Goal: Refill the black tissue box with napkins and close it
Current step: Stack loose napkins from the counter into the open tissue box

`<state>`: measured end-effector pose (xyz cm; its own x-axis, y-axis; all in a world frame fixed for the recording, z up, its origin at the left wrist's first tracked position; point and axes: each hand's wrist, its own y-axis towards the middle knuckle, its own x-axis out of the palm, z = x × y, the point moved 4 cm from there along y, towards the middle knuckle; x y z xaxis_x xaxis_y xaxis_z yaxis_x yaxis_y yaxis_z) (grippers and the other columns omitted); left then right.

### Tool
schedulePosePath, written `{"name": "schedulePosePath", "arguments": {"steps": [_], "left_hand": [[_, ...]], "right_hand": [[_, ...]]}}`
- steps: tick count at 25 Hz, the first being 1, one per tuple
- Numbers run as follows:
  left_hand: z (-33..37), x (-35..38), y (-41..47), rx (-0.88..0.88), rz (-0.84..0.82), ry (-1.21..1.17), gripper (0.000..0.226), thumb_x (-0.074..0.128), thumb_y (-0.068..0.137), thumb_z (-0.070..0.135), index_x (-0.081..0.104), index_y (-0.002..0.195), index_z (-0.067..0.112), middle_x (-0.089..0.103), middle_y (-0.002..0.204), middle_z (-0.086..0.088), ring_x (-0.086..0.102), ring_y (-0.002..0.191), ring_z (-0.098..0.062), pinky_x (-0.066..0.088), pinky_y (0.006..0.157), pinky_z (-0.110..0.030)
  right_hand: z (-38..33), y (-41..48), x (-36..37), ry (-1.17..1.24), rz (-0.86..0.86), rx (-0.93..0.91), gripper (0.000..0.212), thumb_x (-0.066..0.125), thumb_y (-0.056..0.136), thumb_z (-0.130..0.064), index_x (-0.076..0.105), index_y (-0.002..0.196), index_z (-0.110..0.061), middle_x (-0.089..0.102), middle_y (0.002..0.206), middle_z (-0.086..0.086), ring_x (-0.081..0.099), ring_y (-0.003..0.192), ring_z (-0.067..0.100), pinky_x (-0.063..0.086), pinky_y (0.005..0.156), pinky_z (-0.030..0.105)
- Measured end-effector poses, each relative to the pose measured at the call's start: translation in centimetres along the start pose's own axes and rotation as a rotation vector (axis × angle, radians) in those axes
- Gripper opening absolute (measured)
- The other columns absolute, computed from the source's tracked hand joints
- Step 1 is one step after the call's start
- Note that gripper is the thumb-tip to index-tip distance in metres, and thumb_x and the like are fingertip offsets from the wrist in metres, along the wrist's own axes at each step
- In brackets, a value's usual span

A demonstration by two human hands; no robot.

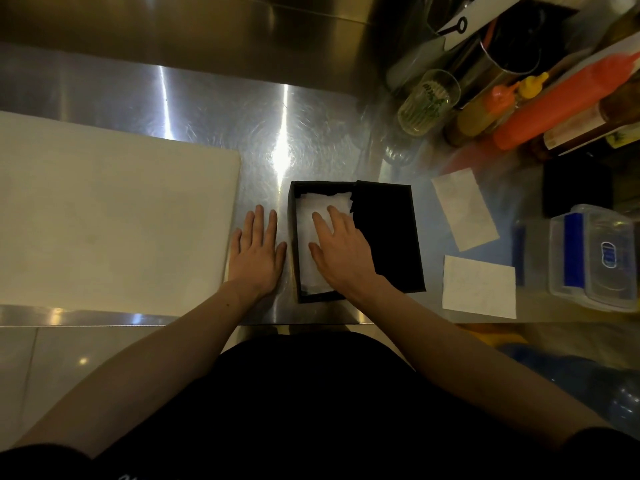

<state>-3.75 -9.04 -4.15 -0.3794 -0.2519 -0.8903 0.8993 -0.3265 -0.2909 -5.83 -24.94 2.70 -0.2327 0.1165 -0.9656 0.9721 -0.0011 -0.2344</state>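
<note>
Your right hand (341, 249) covers part of the napkins (313, 223); the box (388, 237) half under black stays unreadable, and the bottles (554, 98) run off-frame, blurry.

I find no text that I can read with confidence. The glass (428, 102) at the far right of the desk (207, 109) bears green lettering, blurred beyond reading. The clear plastic container (594, 256) carries a blue oval emblem, its wording too small. The dark bottle (588, 128) shows a pale label, illegible.
</note>
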Motion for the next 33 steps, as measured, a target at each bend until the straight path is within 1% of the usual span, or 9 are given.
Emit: {"name": "schedulePosePath", "arguments": {"steps": [3,6,8,11,17,22,26,28,33], "left_hand": [[-0.1,0.2,0.1,-0.001,0.005,0.022,0.063,0.018,0.102,0.044,-0.003,0.155,0.018,-0.008,0.162,-0.011,-0.007,0.15,-0.027,0.003,0.119,-0.047],[-0.2,0.3,0.1,-0.005,0.0,0.032,0.065,0.014,0.099,0.046,-0.003,0.155,0.017,-0.007,0.162,-0.012,-0.006,0.15,-0.028,0.002,0.118,-0.046],[-0.1,0.3,0.1,-0.002,-0.006,0.031,0.065,0.014,0.099,0.046,-0.003,0.155,0.017,-0.008,0.162,-0.012,-0.006,0.15,-0.028,0.002,0.118,-0.046],[-0.2,0.2,0.3,-0.012,-0.018,0.03,0.063,0.018,0.102,0.044,-0.005,0.155,0.018,-0.01,0.162,-0.011,-0.008,0.15,-0.028,0.001,0.118,-0.046],[0.0,0.0,0.2,-0.02,-0.026,0.038,0.064,0.02,0.102,0.043,-0.006,0.154,0.018,-0.01,0.162,-0.011,-0.008,0.15,-0.027,0.001,0.118,-0.045],[0.1,0.0,0.2,-0.014,-0.024,0.003,0.064,0.022,0.102,0.042,-0.005,0.155,0.017,-0.009,0.162,-0.012,-0.007,0.15,-0.028,0.002,0.118,-0.047],[0.0,0.2,0.2,-0.01,-0.007,-0.013,0.063,0.022,0.102,0.042,-0.003,0.155,0.018,-0.008,0.162,-0.012,-0.007,0.15,-0.028,0.002,0.118,-0.048],[0.1,0.4,0.1,-0.016,0.018,-0.001,0.062,0.018,0.102,0.042,-0.001,0.155,0.017,-0.006,0.163,-0.012,-0.005,0.15,-0.028,0.002,0.118,-0.047],[0.3,0.5,0.0,-0.02,0.054,0.029,0.064,0.017,0.099,0.042,0.004,0.155,0.015,0.001,0.162,-0.015,0.001,0.15,-0.03,0.004,0.118,-0.048]], "right_hand": [[-0.2,0.3,1.7,-0.056,-0.12,-0.042,0.064,0.039,0.099,-0.044,0.017,0.152,-0.014,0.013,0.159,0.021,0.016,0.146,0.037,0.022,0.116,0.046],[-0.1,0.6,3.1,-0.025,-0.244,-0.03,0.068,0.03,0.101,-0.048,0.003,0.153,-0.015,-0.005,0.16,0.023,-0.002,0.147,0.039,0.01,0.118,0.051],[0.0,0.7,3.6,-0.02,-0.283,-0.018,0.069,0.027,0.1,-0.051,-0.003,0.153,-0.017,-0.012,0.159,0.022,-0.008,0.147,0.039,0.005,0.118,0.052],[0.0,0.7,3.8,-0.015,-0.286,-0.023,0.07,0.025,0.1,-0.051,-0.005,0.153,-0.017,-0.014,0.159,0.022,-0.011,0.147,0.038,0.003,0.119,0.052],[-0.1,0.5,3.5,-0.003,-0.262,-0.028,0.07,0.027,0.1,-0.05,-0.003,0.153,-0.016,-0.012,0.159,0.021,-0.01,0.147,0.038,0.001,0.118,0.05],[-0.3,-0.3,1.6,0.061,-0.119,-0.059,0.066,0.034,0.101,-0.043,0.01,0.152,-0.009,0.002,0.16,0.021,0.0,0.149,0.034,-0.001,0.116,0.039],[0.3,-1.3,-0.9,0.196,0.045,-0.055,0.06,0.042,0.1,-0.035,0.025,0.149,-0.006,0.019,0.158,0.019,0.013,0.148,0.031,0.016,0.12,0.043],[1.4,-1.9,-2.0,0.205,0.156,-0.038,0.058,0.046,0.099,-0.031,0.03,0.147,-0.004,0.028,0.155,0.019,0.021,0.146,0.031,0.023,0.118,0.045],[5.8,-2.4,-3.8,0.304,0.381,0.09,0.052,0.051,0.096,-0.023,0.04,0.142,-0.001,0.043,0.146,0.019,0.036,0.138,0.032,0.029,0.116,0.041]]}}
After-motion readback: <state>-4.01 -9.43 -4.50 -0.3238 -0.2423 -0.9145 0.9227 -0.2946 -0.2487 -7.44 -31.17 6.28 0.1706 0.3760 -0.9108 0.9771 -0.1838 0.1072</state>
